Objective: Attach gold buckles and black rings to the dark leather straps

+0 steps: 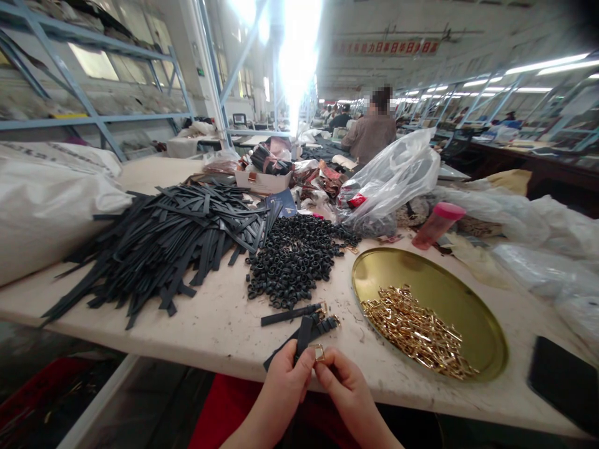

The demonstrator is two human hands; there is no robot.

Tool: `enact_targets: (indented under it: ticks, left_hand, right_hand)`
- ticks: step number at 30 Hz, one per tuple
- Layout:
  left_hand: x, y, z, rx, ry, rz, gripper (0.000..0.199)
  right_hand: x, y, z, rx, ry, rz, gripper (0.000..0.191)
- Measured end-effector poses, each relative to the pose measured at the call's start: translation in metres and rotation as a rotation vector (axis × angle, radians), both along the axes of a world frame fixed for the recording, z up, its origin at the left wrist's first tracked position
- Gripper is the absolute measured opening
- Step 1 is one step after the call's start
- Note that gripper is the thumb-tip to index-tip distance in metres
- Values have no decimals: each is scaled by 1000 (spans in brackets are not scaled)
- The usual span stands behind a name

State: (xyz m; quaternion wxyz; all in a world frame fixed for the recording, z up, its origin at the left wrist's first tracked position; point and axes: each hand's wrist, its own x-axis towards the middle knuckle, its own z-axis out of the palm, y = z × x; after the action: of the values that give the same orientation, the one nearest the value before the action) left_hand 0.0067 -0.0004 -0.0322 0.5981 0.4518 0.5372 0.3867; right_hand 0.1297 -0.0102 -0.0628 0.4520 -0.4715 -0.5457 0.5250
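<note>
At the table's front edge, my left hand (286, 377) is closed around a black strap (304, 332), whose flat end sticks up past the fingers. A small gold rectangular buckle (320, 353) sits between my two hands, pinched by the fingertips of my right hand (345, 379). Whether the strap passes through the buckle is hidden by my fingers. Just beyond my hands lie a few black straps (291, 314) with gold buckles at their right ends. Behind them is a heap of small black loops (299, 255). To the left spreads a large pile of loose black straps (187, 231).
A round gold tray (472, 312) holds many gold buckles (416, 330) at right. A dark flat object (561, 380) lies by the right edge. Behind stand a pink-lidded jar (437, 226), a plastic bag (393, 181) and a cardboard box (262, 182). A person (373, 134) sits farther back.
</note>
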Motion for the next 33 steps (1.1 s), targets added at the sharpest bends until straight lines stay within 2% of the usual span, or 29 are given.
enact_targets:
  ticks: [3,6,9,11,14,16,21,26,31,33]
  left_hand:
    - [-3,0,-3,180,242,4,26]
    - [-8,-1,-2,248,399,-66,26]
    - [-10,-1,1,242,456,-104,25]
    - [-11,-1,0,232,473,-117,24]
    - [-10,0,-6,198,471,-140,23]
    - [-10,0,-11,165,464,-137,23]
    - [-10,-1,-8,141,410,-128,24]
    - [-10,-5,-3,182,341,-135,24]
    - [-7,-4,-13,-9,185,-76,26]
    - [-8,-3,-12,-58,111,-64,28]
  right_hand:
    - [-4,-1,1,-134,95,3,31]
    - [-5,-3,4,-268,194,67,32]
    - [-2,-6,5,-256,202,104,28]
    - [2,-8,4,-184,120,59,24]
    - [5,-7,0,-53,-37,-83,12]
    - [6,-7,-2,-27,-59,-115,13]
    - [4,-10,-2,-138,92,56,27]
    - [2,-9,2,-197,142,85,32]
    - [1,-3,2,-100,27,116,8]
    - [2,-1,3,-49,-60,103,9]
